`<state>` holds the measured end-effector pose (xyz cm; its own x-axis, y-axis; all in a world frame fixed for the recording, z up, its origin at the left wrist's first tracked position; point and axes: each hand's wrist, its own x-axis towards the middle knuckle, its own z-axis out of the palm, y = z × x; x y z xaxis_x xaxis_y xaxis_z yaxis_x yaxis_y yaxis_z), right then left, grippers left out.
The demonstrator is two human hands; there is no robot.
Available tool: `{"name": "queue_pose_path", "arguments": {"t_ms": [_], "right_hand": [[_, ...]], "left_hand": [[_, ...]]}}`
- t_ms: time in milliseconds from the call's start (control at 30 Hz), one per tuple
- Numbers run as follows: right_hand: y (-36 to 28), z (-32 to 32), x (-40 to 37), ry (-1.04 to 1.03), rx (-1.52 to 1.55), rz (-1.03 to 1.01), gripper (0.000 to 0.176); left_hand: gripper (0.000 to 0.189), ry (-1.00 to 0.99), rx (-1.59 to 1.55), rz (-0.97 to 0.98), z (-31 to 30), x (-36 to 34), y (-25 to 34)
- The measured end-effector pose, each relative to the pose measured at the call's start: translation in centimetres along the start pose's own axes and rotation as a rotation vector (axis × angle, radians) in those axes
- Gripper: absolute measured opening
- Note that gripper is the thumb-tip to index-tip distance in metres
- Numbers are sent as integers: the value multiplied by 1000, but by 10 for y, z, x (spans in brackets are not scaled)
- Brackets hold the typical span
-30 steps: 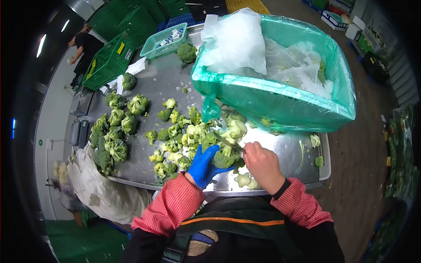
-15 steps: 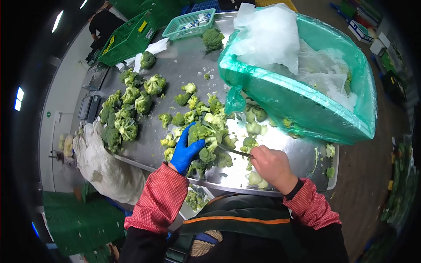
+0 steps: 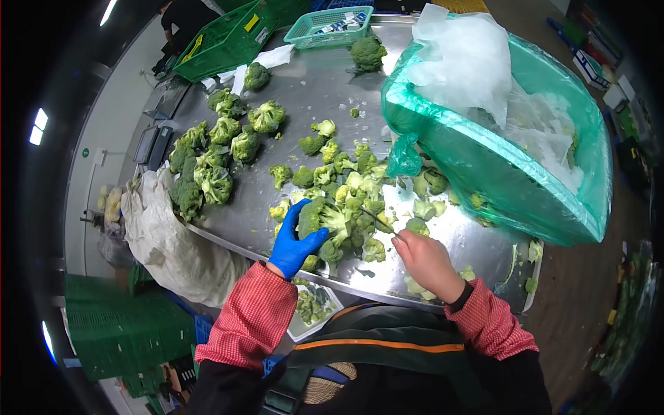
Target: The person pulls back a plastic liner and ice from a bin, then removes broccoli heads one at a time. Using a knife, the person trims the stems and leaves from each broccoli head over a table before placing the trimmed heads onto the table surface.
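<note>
My left hand [image 3: 294,245], in a blue glove, grips a broccoli head [image 3: 333,218] whose pale branching stem points to the right. In my bare right hand [image 3: 430,264] is a knife [image 3: 378,220], its thin dark blade reaching left toward the stem of that broccoli. Cut florets [image 3: 354,181] lie heaped just beyond and beside both hands. Pale stem pieces [image 3: 426,209] rest on the metal table [image 3: 304,86] beyond my right hand. Several whole broccoli heads [image 3: 213,183] are grouped to the left.
A large crate lined with green plastic [image 3: 484,155] stands at the right, with white sheets [image 3: 462,59] over it. At the back are a light green basket [image 3: 325,38] and a dark green crate [image 3: 225,41]. Below the table edge sits a white tub [image 3: 335,304] with green pieces. A person [image 3: 187,21] stands far left.
The whole view has shifted, so the table sits further right. The broccoli in my left hand has turned, showing more stem. My right hand and the knife have moved slightly away from it.
</note>
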<state>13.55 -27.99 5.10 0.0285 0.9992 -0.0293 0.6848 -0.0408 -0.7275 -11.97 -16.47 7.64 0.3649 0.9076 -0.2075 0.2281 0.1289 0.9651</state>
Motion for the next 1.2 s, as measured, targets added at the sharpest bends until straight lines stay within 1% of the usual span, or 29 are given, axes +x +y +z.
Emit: {"name": "queue_pose_path", "arguments": {"t_ms": [67, 167, 267, 367, 400, 433, 500, 533, 600, 633, 667, 767, 800, 1000, 1033, 1133, 1200], "right_hand": [[-9, -4, 0, 138, -92, -175, 15], [-26, -8, 4, 182, -229, -281, 12], [-27, 2, 15, 208, -359, -311, 11], [14, 29, 25, 217, -437, -179, 11], [33, 33, 25, 180, -339, -30, 12], [37, 24, 22, 145, -309, 24, 13], [29, 21, 14, 104, -221, 9, 14], [21, 22, 10, 127, -178, -35, 13], [1, 20, 15, 198, -102, -133, 13], [-9, 13, 17, 185, -76, -147, 13], [-18, 6, 16, 169, -47, -157, 13], [-32, -4, 14, 131, -7, -201, 14], [-34, -6, 15, 107, -13, -213, 14], [-45, -2, 22, -5, -90, -273, 17], [-46, -1, 23, -21, -101, -283, 17], [-50, -2, 30, -78, -208, -195, 18], [-18, 18, 31, -122, -245, -146, 19]], "left_hand": [[75, 46, -8, 29, -5, -1, -6], [73, 69, -95, -24, -4, -3, 0], [67, 27, -149, -159, -6, -7, 4], [62, -27, -467, -416, -9, -14, 19], [62, -96, -658, -405, -20, -12, 2], [64, -97, -593, -311, -25, -14, 3], [67, -95, -458, -138, -30, -19, 6], [76, -65, -416, -108, -30, -20, 5], [83, -37, -69, 183, -38, -14, -13], [87, -21, 107, 330, -39, -11, -12], [91, -22, -18, 265, -36, -13, -11], [87, 11, 31, 418, -27, -12, -6], [82, 10, 87, 481, -29, -9, -9], [83, 23, 269, 688, -33, -7, -1], [84, 31, 270, 686, -33, -6, -2], [84, 54, 225, 670, -32, -6, -2], [83, 68, 134, 649, -29, -8, 4]]}}
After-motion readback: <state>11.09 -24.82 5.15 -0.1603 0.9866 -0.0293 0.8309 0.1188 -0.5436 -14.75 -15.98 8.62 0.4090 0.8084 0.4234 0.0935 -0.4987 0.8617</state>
